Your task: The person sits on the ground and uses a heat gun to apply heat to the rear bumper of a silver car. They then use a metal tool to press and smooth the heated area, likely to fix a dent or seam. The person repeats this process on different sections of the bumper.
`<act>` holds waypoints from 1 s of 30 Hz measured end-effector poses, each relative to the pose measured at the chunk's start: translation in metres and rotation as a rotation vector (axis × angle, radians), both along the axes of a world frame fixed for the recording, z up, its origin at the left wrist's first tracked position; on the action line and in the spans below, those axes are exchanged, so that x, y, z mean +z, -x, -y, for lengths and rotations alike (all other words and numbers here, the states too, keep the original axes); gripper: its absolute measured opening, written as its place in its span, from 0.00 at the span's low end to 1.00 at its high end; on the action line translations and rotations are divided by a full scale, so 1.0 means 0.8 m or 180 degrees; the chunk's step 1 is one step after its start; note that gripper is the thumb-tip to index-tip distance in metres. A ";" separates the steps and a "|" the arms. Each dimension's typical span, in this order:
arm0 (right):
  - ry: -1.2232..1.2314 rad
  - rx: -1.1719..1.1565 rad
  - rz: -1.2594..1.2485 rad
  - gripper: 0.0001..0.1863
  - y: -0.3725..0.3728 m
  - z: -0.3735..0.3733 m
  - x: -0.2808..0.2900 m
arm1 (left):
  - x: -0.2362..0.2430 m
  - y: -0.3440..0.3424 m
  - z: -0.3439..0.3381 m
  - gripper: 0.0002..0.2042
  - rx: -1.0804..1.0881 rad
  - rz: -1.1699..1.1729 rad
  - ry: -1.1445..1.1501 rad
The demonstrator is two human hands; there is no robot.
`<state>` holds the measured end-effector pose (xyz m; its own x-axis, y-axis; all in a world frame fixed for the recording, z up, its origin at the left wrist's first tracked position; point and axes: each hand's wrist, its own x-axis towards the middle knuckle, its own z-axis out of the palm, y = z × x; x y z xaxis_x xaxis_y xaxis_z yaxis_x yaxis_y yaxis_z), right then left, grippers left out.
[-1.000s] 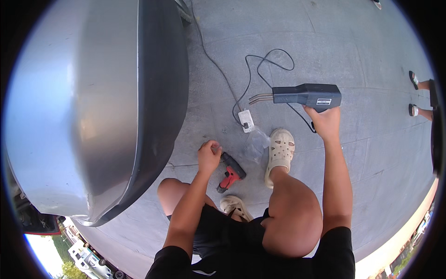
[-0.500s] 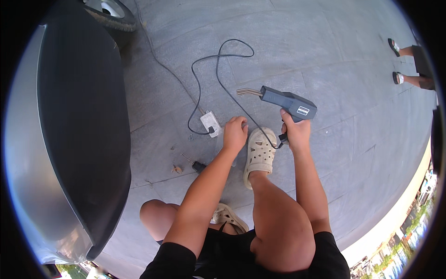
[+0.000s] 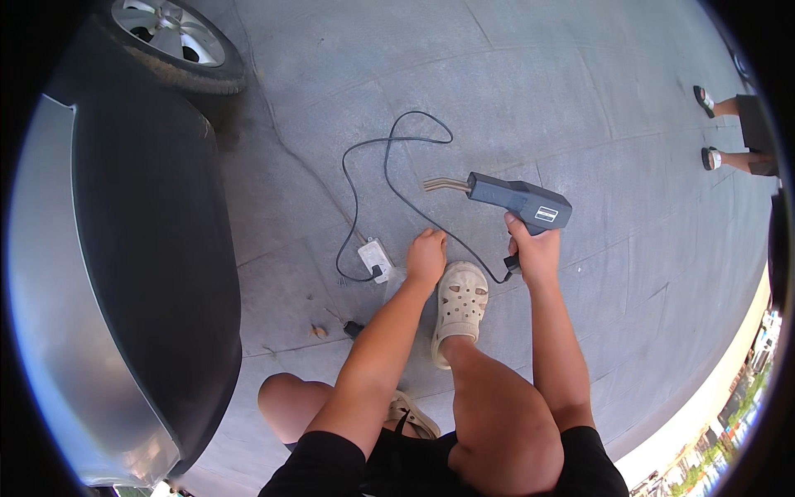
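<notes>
My right hand (image 3: 532, 248) is wrapped round the grip of a dark plastic welding gun (image 3: 513, 195), whose bent metal prongs (image 3: 445, 184) point left. Its black cord (image 3: 356, 200) loops over the paving to a plug in a white socket block (image 3: 373, 253). My left hand (image 3: 427, 258) is closed just above my beige clog (image 3: 461, 302), near the cord; what its fingers hold is hidden. A clear plastic bag (image 3: 395, 277) shows beside the socket block. The drill (image 3: 354, 330) lies mostly hidden behind my left forearm, with small metal bits (image 3: 339, 281) nearby.
A silver car's bumper with dark trim (image 3: 153, 282) fills the left side, with a wheel (image 3: 175, 45) behind it. A grey cable (image 3: 302, 163) crosses the paving (image 3: 629, 273). Another person's legs in sandals (image 3: 729, 157) stand at the upper right.
My left hand has moved right from above the drill toward my foot, its forearm now covering the drill. My view has swung, showing more of the wheel. The gun stays in my right hand.
</notes>
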<state>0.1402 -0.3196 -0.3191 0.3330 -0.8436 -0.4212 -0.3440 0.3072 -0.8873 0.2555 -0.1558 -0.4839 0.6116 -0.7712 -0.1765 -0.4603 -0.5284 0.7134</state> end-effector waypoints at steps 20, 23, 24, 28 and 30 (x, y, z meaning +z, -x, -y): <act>0.1257 0.1683 0.2023 0.23 -0.100 -0.158 0.392 | 0.614 -0.058 -0.329 0.11 0.0825 -0.3100 0.4097; 0.1358 0.1875 0.2077 0.20 -0.107 -0.201 0.418 | 0.621 -0.057 -0.368 0.17 0.0944 -0.2772 0.4259; 0.1403 0.2011 0.1997 0.19 -0.105 -0.210 0.421 | 0.623 -0.055 -0.377 0.17 0.0949 -0.2747 0.4359; 0.1303 0.2098 0.1959 0.15 -0.097 -0.238 0.425 | 0.627 -0.043 -0.393 0.18 0.0906 -0.2662 0.4650; 0.1339 0.2242 0.1766 0.15 -0.096 -0.242 0.433 | 0.633 -0.036 -0.396 0.18 0.0877 -0.2669 0.4746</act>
